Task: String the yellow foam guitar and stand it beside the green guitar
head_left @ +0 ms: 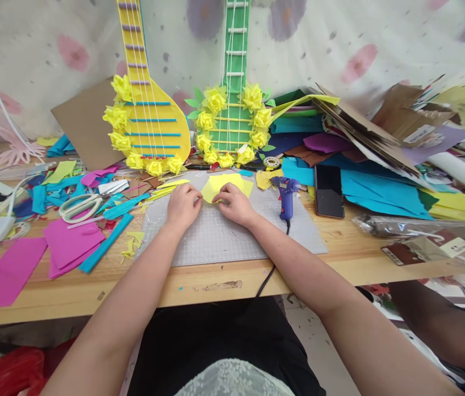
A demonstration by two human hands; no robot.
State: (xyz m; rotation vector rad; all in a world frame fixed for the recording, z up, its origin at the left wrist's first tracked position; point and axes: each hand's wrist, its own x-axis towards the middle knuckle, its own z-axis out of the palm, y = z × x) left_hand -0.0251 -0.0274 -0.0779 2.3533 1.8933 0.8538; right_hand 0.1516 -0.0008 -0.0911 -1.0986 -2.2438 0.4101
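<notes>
A thin yellow sheet (229,180), paper or felt, lies on the grey cutting mat (211,242). My right hand (234,204) rests over its near edge, fingertips and thumb pinched on it. At the sheet's left corner, my left hand (183,206) has curled fingers closed, the tips meeting the edge; the grip itself is partly hidden. Yellow strips (170,188) lie just beyond my left hand. Right of my right hand, a blue glue gun (286,197) sits on the mat with its cord running off the table's front.
Behind stand a yellow paper guitar (160,118) and a green one (232,124), both trimmed with yellow flowers. Scissors (79,208), magenta sheets (71,242) and coloured scraps crowd the left. A phone (328,190), blue sheets (381,192) and stacked cardboard (364,129) lie right.
</notes>
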